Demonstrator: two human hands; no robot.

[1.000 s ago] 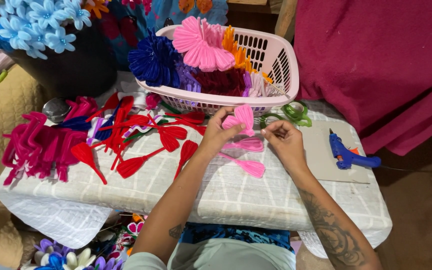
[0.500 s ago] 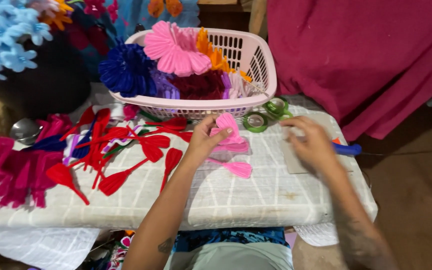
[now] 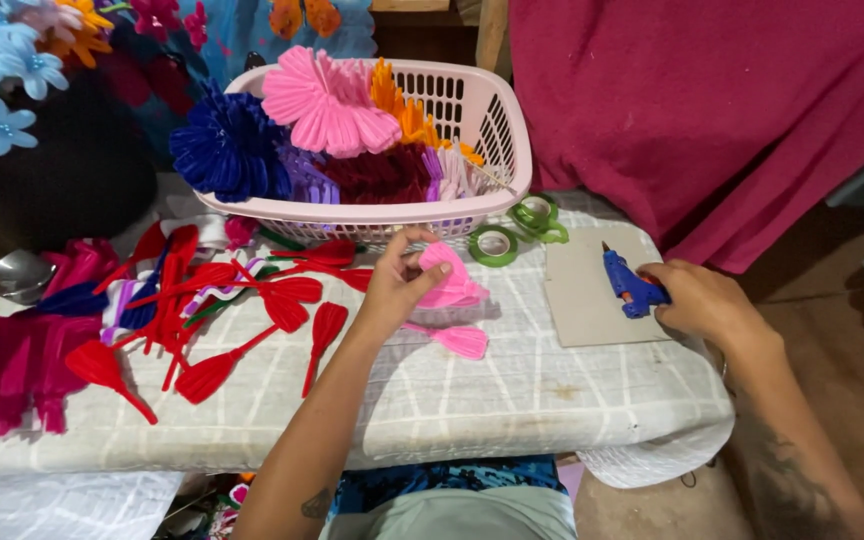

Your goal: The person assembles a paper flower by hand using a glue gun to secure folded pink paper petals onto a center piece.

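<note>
My left hand [image 3: 398,283] pinches a small bunch of pink pipe-cleaner petals [image 3: 449,282] just above the cloth-covered table [image 3: 432,395]. One loose pink petal [image 3: 459,341] lies on the cloth right below it. Over at the right, my right hand [image 3: 704,303] is closed around the handle of a blue glue gun [image 3: 628,284], whose nozzle points up over a grey cardboard sheet [image 3: 582,300].
A pink plastic basket [image 3: 497,130] behind holds blue, pink, orange and dark red pipe-cleaner flowers. Several red petals [image 3: 212,310] and a magenta heap [image 3: 2,360] lie at left. Green tape rolls [image 3: 512,230] sit by the basket. A maroon cloth [image 3: 712,110] hangs at right.
My right hand left the pink petals, swung right and took hold of the blue glue gun. The left hand stayed, still holding the petals. The camera shifted right.
</note>
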